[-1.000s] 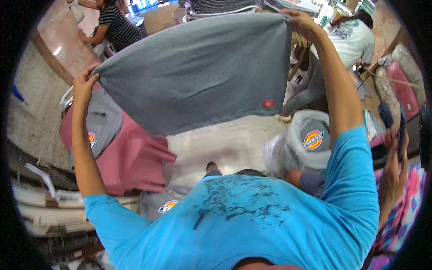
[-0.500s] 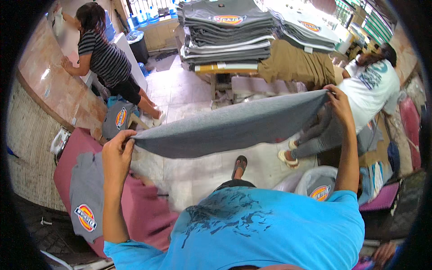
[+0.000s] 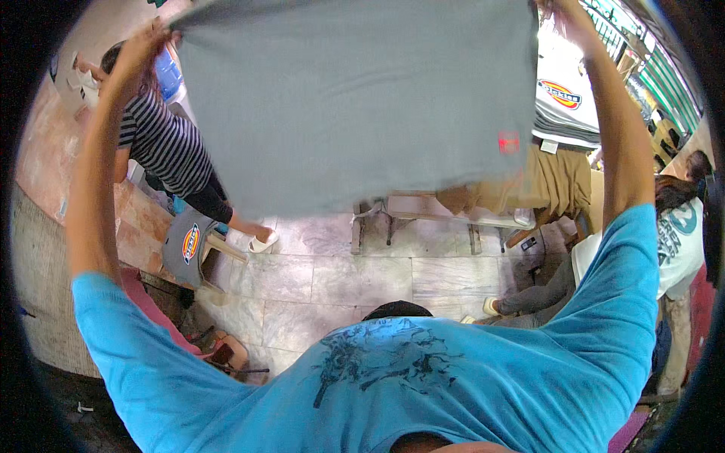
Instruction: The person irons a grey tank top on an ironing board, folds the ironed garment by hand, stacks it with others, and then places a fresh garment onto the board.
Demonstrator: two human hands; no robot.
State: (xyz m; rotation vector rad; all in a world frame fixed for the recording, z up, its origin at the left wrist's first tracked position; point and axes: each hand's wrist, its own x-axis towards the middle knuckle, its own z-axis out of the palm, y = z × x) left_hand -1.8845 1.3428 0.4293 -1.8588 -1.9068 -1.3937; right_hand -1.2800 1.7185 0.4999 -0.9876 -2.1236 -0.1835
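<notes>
I held one grey shirt [image 3: 355, 98] spread flat above my head, arms [image 3: 91, 189] raised wide so the cloth hung open and smooth; that way its whole face showed, a small red tag near the lower right corner. My left hand [image 3: 143, 45] pinched the upper left corner, and my right hand [image 3: 563, 19] gripped the upper right corner (its fingers mostly hidden by the cloth and the picture's edge).

Closest to me was my own blue shirt [image 3: 393, 385] with its dark print. Below and beyond lay the pale tiled floor [image 3: 340, 279]. On my left one grey shirt with a badge was draped over a stool [image 3: 189, 245], apparently set aside. On my right one seated person in a white top [image 3: 676, 241] sat low. Farther off, one person in a striped top [image 3: 162, 143] leaned at a counter. A bench [image 3: 430, 211] carried a tan cloth [image 3: 559, 181] and one stack of folded shirts [image 3: 563, 102], piled so they kept tidy.
</notes>
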